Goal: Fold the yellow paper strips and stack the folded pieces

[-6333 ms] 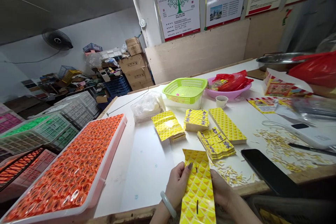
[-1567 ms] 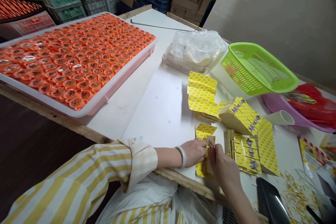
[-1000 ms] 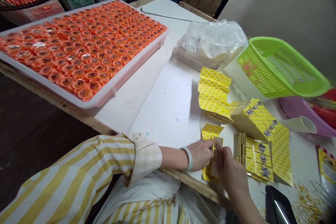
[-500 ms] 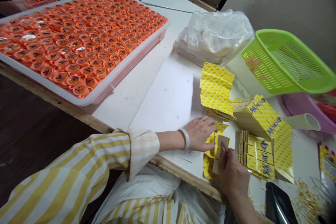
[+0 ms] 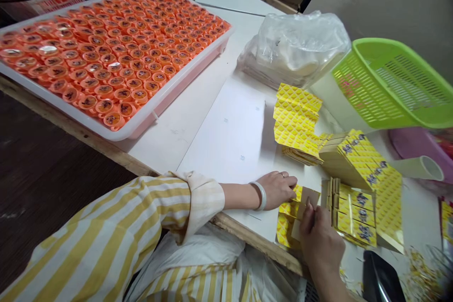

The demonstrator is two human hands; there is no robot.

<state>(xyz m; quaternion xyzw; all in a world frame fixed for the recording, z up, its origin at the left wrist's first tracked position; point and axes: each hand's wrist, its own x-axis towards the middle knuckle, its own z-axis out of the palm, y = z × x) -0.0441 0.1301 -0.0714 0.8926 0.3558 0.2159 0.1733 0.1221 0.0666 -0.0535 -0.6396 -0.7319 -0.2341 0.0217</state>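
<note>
A yellow patterned card (image 5: 289,217) lies folded at the table's near edge, its plain brown underside turned up. My left hand (image 5: 278,189), with a pale bangle on the wrist, presses down on the card's left side with curled fingers. My right hand (image 5: 320,240) pinches the card's folded brown flap from the right. Stacks of yellow cards (image 5: 354,214) stand just right of my hands. More yellow folded cards (image 5: 296,120) lie farther back.
A white tray (image 5: 141,125) full of orange-lidded cups fills the left of the table. A clear plastic bag (image 5: 297,47), a green basket (image 5: 392,85), a pink bowl (image 5: 406,144) and a small paper cup (image 5: 419,167) stand behind. A black phone (image 5: 380,276) lies near right.
My view swung from the far wall down to the left table side. Both hands lowered the yellow card onto the table and folded it, the left hand sliding across it.
</note>
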